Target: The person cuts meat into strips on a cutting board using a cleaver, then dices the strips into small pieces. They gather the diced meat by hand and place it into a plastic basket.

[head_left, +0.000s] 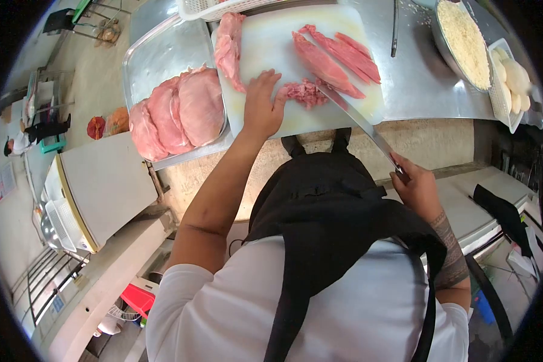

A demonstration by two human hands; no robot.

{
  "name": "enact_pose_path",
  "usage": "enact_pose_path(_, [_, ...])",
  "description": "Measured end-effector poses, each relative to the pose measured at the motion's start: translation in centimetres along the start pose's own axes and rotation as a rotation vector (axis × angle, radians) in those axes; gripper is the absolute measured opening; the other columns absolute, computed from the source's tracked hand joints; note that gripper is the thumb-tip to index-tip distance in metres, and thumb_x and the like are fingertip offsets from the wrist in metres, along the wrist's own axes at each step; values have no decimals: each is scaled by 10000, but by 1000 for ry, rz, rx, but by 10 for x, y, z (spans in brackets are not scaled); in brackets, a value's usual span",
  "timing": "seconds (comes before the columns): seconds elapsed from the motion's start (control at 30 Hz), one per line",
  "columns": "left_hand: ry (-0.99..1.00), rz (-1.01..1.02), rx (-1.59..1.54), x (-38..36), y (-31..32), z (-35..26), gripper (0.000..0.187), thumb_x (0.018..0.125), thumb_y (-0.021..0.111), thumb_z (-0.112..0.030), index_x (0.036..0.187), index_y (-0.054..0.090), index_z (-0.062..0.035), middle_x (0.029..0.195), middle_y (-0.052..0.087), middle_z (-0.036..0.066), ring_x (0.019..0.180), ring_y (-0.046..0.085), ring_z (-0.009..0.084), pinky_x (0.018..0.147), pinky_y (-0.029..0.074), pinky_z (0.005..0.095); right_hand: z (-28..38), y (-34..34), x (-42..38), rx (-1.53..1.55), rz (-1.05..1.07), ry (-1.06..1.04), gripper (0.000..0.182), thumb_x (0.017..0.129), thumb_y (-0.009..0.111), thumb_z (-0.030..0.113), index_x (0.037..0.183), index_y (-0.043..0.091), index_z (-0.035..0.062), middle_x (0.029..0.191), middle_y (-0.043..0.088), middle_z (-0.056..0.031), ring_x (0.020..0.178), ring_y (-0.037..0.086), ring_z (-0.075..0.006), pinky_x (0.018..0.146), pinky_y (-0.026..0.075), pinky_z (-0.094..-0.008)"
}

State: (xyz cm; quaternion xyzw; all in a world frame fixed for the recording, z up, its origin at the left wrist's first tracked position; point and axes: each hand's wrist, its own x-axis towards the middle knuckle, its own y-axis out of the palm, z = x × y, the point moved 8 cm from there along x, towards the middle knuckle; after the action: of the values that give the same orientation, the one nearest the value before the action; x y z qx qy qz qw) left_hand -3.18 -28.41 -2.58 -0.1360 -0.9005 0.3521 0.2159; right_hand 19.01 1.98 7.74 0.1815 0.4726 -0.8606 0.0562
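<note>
My left hand [261,104] presses flat on a small piece of raw pink meat [304,93] on the white cutting board [265,42]. My right hand [417,188] grips the handle of a long knife [359,120], whose blade reaches up to the meat piece by my left fingers. Several cut strips of meat [338,57] lie on the board's right half. One larger piece [230,48] lies along the board's left edge.
A metal tray [156,54] left of the board holds several large raw meat slabs [178,111]. At the right stand a metal bowl of breadcrumbs [464,42] and a white tray of pale breaded pieces [513,81]. Another person [27,139] stands far left.
</note>
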Motion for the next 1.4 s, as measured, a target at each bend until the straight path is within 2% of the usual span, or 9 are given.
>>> enact_pose_path(0.27, [90,159,-64,0,29,-37,555,1015,672,-293,1460,541,11,1467,584,260,1399,525,448,1231,324,595,-2,12,23,54,67,-24,483,930,766,137,1401,663,107,964,769,-200,875,770,-359,793,605,-439])
enact_pose_path(0.37, [-20,130,-135,-4,29,-33,618,997,696,-314,1476,513,32,1479,563,279,1409,508,459,1235,319,596,-5,28,36,155,47,-155,467,948,759,153,1399,656,84,855,727,-167,750,739,-289,723,580,-405])
enact_pose_path(0.5, [-65,-63,62,-8,18,-31,712,974,719,-377,1494,487,49,1524,510,305,1443,461,483,1247,302,592,-10,31,51,428,291,64,412,1002,718,154,1396,653,54,713,556,-35,615,528,-117,614,479,-315])
enact_pose_path(0.57, [-75,-23,102,-1,28,-33,747,990,697,-405,1522,457,62,1565,471,313,1468,435,489,1251,287,591,-21,39,59,589,392,127,391,1028,693,154,1400,647,42,699,464,22,614,422,-60,587,422,-274])
enact_pose_path(0.67, [-109,-54,149,-3,52,-48,783,990,696,-419,1527,437,87,1584,431,343,1475,413,511,1252,264,609,-28,49,77,768,420,98,347,1053,661,149,1382,647,41,710,495,51,601,458,-55,578,429,-259])
enact_pose_path(0.8, [-272,-163,182,-6,63,-62,808,987,698,-431,1514,423,116,1568,409,381,1474,389,545,1250,257,622,-23,52,99,803,509,104,278,1066,647,185,1300,639,35,717,548,27,587,518,-78,550,449,-272])
enact_pose_path(0.93, [-323,-230,195,-5,63,-64,766,1004,675,-411,1500,430,118,1561,399,392,1467,382,558,1240,276,619,-18,71,109,817,569,115,228,1071,641,209,1211,623,29,708,570,6,569,546,-96,528,462,-287])
enact_pose_path(1.2, [-389,-460,116,-11,41,-53,586,1034,610,-173,1520,431,101,1581,389,369,1473,391,532,1234,322,546,29,122,121,935,708,-5,204,1071,634,182,1174,610,7,696,576,-6,555,551,-98,513,470,-297])
enact_pose_path(1.4, [-259,-535,122,42,1,-65,485,1068,570,-220,1469,569,52,1546,447,358,1445,449,499,1201,365,544,62,73,143,984,666,-95,190,1061,645,157,1172,620,4,709,561,9,576,551,-77,529,470,-277])
